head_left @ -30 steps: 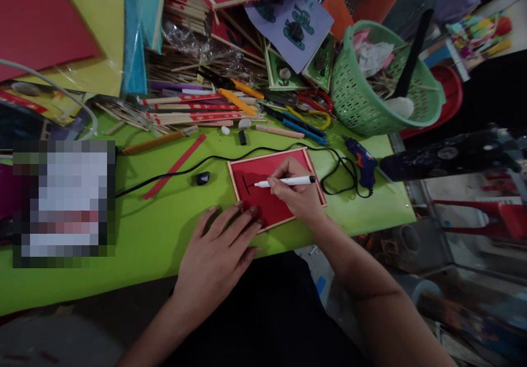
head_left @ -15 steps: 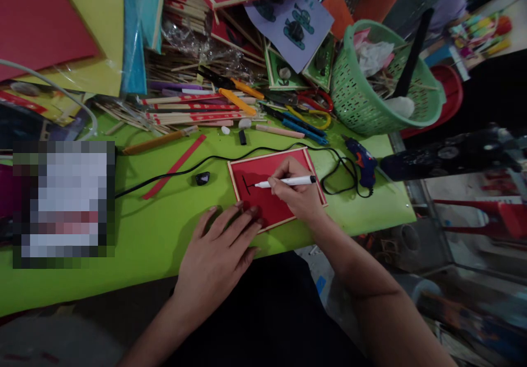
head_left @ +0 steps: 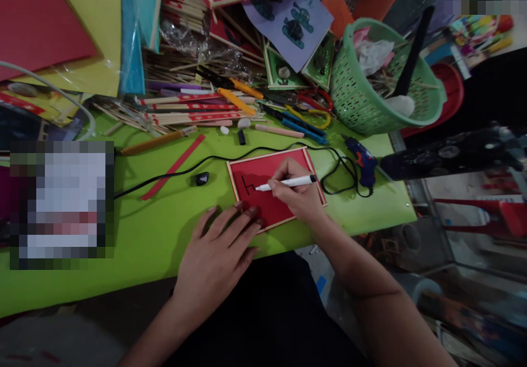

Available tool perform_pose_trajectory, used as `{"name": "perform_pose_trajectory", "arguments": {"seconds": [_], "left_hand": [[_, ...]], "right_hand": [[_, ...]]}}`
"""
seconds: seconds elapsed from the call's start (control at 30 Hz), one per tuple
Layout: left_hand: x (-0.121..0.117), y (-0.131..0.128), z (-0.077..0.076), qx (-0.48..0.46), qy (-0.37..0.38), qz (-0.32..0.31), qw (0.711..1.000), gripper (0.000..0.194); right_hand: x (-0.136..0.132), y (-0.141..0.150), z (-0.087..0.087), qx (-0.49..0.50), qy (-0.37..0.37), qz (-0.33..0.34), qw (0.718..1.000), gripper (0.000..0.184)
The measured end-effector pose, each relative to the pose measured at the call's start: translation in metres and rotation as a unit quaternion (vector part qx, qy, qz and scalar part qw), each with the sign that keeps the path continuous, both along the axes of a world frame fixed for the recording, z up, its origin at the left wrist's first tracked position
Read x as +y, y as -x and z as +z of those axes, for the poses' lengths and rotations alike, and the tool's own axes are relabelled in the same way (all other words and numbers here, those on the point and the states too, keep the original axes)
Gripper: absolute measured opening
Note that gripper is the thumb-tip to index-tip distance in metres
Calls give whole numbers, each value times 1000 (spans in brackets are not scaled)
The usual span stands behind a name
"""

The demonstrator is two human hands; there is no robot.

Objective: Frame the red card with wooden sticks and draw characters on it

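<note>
A red card (head_left: 274,209) framed with thin wooden sticks lies on the green table. My right hand (head_left: 297,186) rests over its right half, fingers pinched around a white marker (head_left: 297,181). The marker's tip meets the card at the end of some black pen strokes (head_left: 248,186). Spread flat, my left hand (head_left: 220,241) has its fingertips on the card's lower left corner and the table beside it. A small black stone-like piece (head_left: 201,179) sits left of the card, and a short black cap-like piece (head_left: 241,137) lies above it.
A glue gun (head_left: 363,164) with a looped black cord lies right of the card. Behind stand a green basket (head_left: 354,92), blue-handled pliers (head_left: 302,127), orange-handled tools (head_left: 236,101) and bundles of sticks (head_left: 189,109). A red strip (head_left: 175,167) lies left; a blurred-out object (head_left: 66,202) sits further left.
The marker tip has moved slightly down, and the black stroke on the red card has grown by a short hooked line. My left hand has stayed in place.
</note>
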State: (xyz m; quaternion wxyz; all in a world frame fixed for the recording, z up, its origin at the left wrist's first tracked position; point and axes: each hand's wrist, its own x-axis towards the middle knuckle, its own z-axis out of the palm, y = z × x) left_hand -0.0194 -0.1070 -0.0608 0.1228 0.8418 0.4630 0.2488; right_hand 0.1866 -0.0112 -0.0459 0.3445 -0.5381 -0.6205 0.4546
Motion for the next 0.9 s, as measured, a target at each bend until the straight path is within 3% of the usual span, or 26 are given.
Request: {"name": "perform_pose_trajectory", "arguments": {"seconds": [0.9], "left_hand": [[-1, 0, -1, -3, 16, 2, 1000, 37]], "right_hand": [[-1, 0, 3, 1, 3, 7, 1000, 16]]}}
